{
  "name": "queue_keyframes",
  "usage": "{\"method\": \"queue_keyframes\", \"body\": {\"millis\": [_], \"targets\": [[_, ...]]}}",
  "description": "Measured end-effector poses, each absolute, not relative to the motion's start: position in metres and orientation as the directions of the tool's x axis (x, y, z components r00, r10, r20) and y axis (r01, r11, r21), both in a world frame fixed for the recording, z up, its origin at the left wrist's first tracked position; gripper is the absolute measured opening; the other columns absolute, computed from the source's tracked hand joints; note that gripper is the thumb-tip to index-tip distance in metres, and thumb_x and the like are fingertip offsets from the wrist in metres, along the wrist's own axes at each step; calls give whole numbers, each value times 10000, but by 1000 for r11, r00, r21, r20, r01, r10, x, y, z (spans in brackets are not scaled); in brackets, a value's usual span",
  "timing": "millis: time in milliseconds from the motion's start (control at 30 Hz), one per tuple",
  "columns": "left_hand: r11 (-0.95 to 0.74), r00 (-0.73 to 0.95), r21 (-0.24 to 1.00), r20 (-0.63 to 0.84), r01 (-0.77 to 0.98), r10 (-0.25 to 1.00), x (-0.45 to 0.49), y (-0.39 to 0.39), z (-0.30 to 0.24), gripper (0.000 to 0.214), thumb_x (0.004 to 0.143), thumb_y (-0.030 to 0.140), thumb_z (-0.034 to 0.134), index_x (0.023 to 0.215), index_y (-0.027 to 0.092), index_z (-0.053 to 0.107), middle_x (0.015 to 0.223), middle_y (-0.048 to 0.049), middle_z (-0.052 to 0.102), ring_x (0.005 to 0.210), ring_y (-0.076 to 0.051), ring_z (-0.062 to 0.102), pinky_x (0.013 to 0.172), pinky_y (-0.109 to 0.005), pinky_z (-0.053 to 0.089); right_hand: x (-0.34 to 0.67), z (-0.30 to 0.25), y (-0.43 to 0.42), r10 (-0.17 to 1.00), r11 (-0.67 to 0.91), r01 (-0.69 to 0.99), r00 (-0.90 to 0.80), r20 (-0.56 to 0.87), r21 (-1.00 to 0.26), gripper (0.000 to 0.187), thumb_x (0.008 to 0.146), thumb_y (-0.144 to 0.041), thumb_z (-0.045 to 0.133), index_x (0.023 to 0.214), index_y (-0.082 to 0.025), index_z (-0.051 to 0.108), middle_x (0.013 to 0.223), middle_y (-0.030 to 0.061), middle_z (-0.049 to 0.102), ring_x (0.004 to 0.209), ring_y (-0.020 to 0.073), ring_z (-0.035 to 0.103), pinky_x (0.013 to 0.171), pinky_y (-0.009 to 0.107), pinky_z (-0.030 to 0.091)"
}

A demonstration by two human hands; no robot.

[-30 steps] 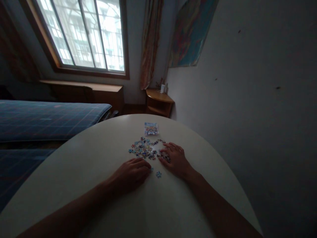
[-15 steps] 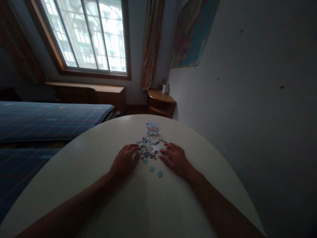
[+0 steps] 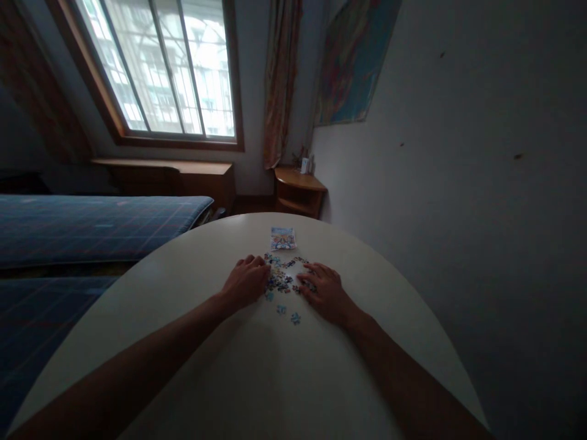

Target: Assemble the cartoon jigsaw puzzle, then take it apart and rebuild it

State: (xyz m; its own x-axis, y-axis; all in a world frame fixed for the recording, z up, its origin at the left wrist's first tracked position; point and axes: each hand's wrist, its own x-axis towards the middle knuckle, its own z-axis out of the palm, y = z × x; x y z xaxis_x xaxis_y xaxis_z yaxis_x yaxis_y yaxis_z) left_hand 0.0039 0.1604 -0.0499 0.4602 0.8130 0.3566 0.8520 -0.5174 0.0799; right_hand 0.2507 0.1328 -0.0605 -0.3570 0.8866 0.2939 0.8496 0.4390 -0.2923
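Pale bench (image 3: 192, 263) bears puzzle pieces (image 3: 277, 281); at their left, left hand (image 3: 247, 280), fingers curled, any pinch hidden; at their right, right hand (image 3: 324, 293), fingers loosely spread. I judge sorting underway; next calls for singling one out.

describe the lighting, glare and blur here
Head view: barred window washed out against the dim wall; head view: left hand and right hand underlit, faint shadows on the white table; head view: jigsaw pieces soft, detail hard to read.
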Motion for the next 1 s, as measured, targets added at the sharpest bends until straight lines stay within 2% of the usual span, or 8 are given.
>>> {"method": "queue_keyframes", "body": {"millis": [167,267,367,467,633,767,867,1000], "targets": [[-530,478,77,341,844,810,-10,152,-51,219,989,221,481,1038,217,695,1152,-67,672,1072,-257,555,908,-407,446,249,-58,131,861,485,829,-398,317,-278,324,945,-386,552,1234,-278,651,1445,66,528,1380,281,380,1127,515,245],[-563,509,79,337,823,792,-8,150,-51,193,977,245,517,1069,217,684,1164,-55,676,1084,-247,554,928,-399,443,242,-55,124,804,586,766,-508,310,-265,379,953,-420,532,1302,-294,608,1482,55,493,1411,285,336,1146,519,215],[-591,535,79,341,803,773,0,148,-52,173,960,249,552,1074,215,678,1165,-46,679,1097,-240,553,934,-386,444,233,-51,114,729,684,679,-645,229,-266,460,965,-467,494,1403,-326,513,1525,26,444,1434,293,297,1161,549,170],[-595,538,78,349,800,768,5,143,-53,178,951,236,563,1087,215,676,1170,-46,681,1100,-246,553,931,-398,451,227,-48,108,698,709,652,-703,138,-267,516,985,-522,423,1470,-347,417,1549,13,411,1447,313,272,1154,605,141],[-531,468,85,367,843,804,1,130,-55,198,965,261,535,1072,189,686,1173,-85,684,1100,-295,561,917,-468,470,229,-46,109,766,639,731,-631,119,-240,533,994,-571,352,1436,-303,482,1516,34,460,1439,319,291,1151,589,178],[-522,459,116,341,845,820,-4,121,-61,309,955,306,552,1228,191,641,1304,-86,636,1217,-319,525,995,-504,451,229,-47,110,792,610,764,-592,148,-211,500,1006,-549,333,1389,-303,539,1507,20,473,1430,306,314,1157,553,200],[-529,464,135,334,838,820,-7,117,-66,362,950,309,552,1293,212,613,1369,-73,599,1289,-323,486,1055,-522,413,230,-49,110,810,586,789,-569,138,-185,550,1002,-564,321,1426,-264,502,1533,56,434,1435,311,304,1156,543,217],[-557,477,154,366,816,799,-10,117,-69,308,954,307,540,1226,225,659,1321,-67,636,1286,-304,499,1057,-518,417,231,-50,110,848,529,830,-521,93,-174,650,994,-599,286,1505,-209,384,1583,96,335,1463,332,239,1162,552,195]]}}
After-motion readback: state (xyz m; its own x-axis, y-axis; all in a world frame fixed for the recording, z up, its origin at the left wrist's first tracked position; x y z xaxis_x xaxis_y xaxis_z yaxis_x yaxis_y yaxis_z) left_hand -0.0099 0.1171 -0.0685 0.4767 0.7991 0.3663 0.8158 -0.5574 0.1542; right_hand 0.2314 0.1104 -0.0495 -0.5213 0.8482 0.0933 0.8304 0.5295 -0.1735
